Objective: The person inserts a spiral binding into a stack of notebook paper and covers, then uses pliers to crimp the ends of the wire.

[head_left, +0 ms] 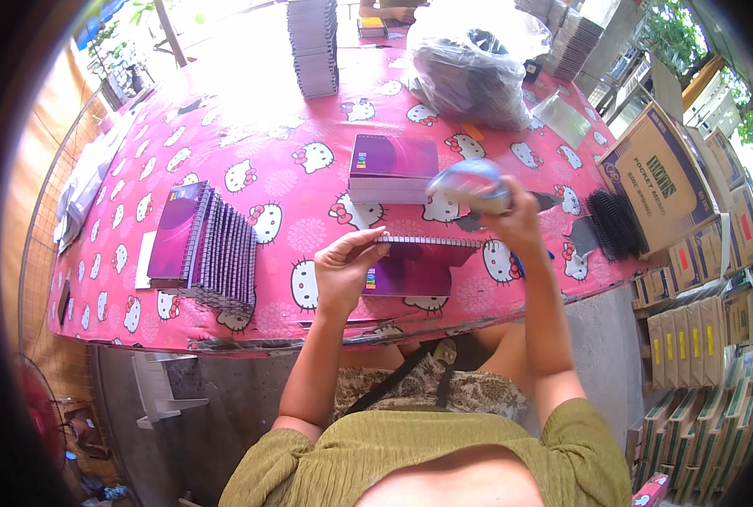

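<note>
My left hand [342, 266] pinches the left end of the spiral binding on a small purple notebook [410, 275], which rests near the table's front edge with its coil along the far side. Raised to the right of that notebook, my right hand [516, 220] is closed around a rounded blue-and-tan object [473, 186], smeared by motion so its kind is unclear. Just beyond the notebook sits a block of purple-covered pads [393, 165] with white page edges. To the left stands a stack of spiral notebooks [212, 245], fanned in a slanting row.
A pink cartoon-cat cloth covers the table [296, 232]. Black coils [614, 224] lie by an open cardboard box [659, 177] at the right. Farther back are a tall notebook stack [313, 46], a clear plastic bag [473, 72] and another person's hand [402, 14].
</note>
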A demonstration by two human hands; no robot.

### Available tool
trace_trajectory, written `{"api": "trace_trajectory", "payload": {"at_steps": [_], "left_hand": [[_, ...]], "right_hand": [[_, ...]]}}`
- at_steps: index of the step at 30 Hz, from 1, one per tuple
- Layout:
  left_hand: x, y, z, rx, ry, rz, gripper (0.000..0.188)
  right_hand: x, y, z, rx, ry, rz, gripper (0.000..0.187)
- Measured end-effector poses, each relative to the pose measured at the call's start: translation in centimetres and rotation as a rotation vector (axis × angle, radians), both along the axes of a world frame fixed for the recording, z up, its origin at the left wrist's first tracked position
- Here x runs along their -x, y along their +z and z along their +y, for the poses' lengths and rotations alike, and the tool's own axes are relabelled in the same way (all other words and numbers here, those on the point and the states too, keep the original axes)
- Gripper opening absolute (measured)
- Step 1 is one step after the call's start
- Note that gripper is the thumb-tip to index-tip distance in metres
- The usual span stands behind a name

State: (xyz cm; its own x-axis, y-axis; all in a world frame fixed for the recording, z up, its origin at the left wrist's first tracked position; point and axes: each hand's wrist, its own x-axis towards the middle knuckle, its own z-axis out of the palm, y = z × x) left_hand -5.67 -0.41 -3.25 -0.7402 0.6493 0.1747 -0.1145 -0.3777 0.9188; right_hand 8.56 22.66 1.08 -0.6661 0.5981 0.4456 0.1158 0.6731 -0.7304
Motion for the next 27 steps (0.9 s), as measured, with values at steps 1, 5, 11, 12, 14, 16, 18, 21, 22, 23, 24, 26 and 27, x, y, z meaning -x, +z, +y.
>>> {"api": "trace_trajectory", "payload": {"at_steps": [1,5,11,12,14,16,18,21,22,23,24,26,27], "left_hand": [[-0.2,0.2,-0.2,-0.006,-0.002,-0.024,0.025],[-0.6,0.8,0.8,-0.100,-0.029,0.051,0.019],[-2.4,3.9,-0.4,-0.095,0.369,0.592,0.020],[-2.7,4.2,-0.8,-0.081,0.408,0.738,0.021],[-3.4,3.7,-0.5,0.008,0.334,1.013,0.022],[-4.3,2.2,-0.5,0.101,0.180,0.889,0.020],[-5.6,2.0,-0.5,0.133,0.279,0.712,0.020],[-5.5,2.0,-0.8,0.175,0.314,0.698,0.019],[-5.3,1.9,-0.9,0.186,0.301,0.737,0.018],[-5.4,1.8,-0.8,0.169,0.299,0.731,0.017],[-5.5,1.9,-0.7,0.158,0.298,0.740,0.017],[-5.7,2.0,-0.6,0.137,0.298,0.759,0.017],[-5.6,2.0,-0.6,0.111,0.307,0.775,0.017]], "right_hand": [[-0.7,-0.1,0.9,0.000,-0.189,0.000,0.030],[-5.8,-3.6,8.7,-0.386,-0.562,-0.296,0.041],[-8.6,-4.4,3.2,-0.577,-0.475,-0.452,0.058],[-9.2,-5.6,1.8,-0.495,-0.434,-0.432,0.058],[-9.8,-6.8,0.7,-0.424,-0.405,-0.457,0.057],[-9.8,-6.6,-0.3,-0.449,-0.425,-0.535,0.052],[-9.7,-5.5,-1.7,-0.174,-0.302,-0.427,0.042],[-8.7,-2.3,-7.2,0.048,0.064,-0.182,0.036],[-8.2,-1.4,-9.2,-0.009,0.173,-0.143,0.035],[-7.7,-0.7,-10.7,-0.019,0.177,-0.117,0.037],[-7.3,-0.3,-11.8,-0.030,0.176,-0.086,0.038],[-6.6,0.0,-12.7,-0.108,0.133,-0.077,0.037],[-6.4,0.1,-13.0,-0.146,0.111,-0.074,0.036]]}}
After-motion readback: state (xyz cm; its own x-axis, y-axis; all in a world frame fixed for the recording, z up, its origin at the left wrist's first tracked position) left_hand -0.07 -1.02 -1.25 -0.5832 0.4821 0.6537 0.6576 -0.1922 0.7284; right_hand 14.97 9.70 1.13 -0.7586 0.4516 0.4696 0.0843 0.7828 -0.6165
